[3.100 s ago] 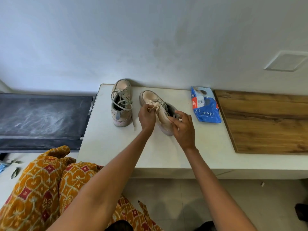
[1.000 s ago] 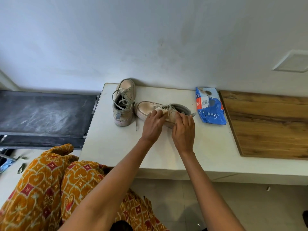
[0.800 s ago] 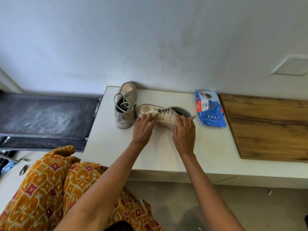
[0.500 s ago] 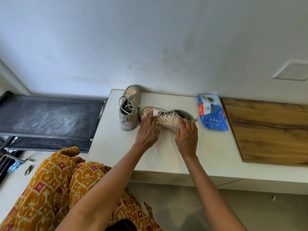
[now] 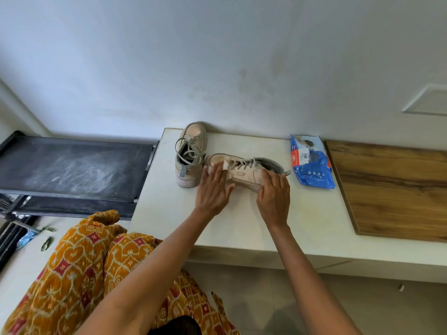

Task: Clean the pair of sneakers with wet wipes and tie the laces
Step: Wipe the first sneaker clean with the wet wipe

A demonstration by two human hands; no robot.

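Observation:
Two beige sneakers stand on a white counter [image 5: 242, 226]. The far-left sneaker [image 5: 191, 151] points at the wall, its grey laces loose. The near sneaker [image 5: 244, 170] lies crosswise, toe to the left, with its laces threaded. My left hand [image 5: 212, 189] presses a white wet wipe [image 5: 225, 165] against the toe end of this sneaker with straight fingers. My right hand [image 5: 274, 197] grips the sneaker's near side by the heel opening and steadies it. A blue wet-wipes pack [image 5: 310, 163] lies to the right of the shoes.
A wooden board [image 5: 399, 187] covers the counter's right part. A dusty black surface [image 5: 72, 165] adjoins the counter on the left. The wall runs right behind the shoes. Orange patterned cloth [image 5: 84, 274] lies over my lap at the lower left.
The near sneaker has been turned from diagonal to crosswise. My left hand has slid with the wipe along the shoe towards the toe. My right hand stays at the heel.

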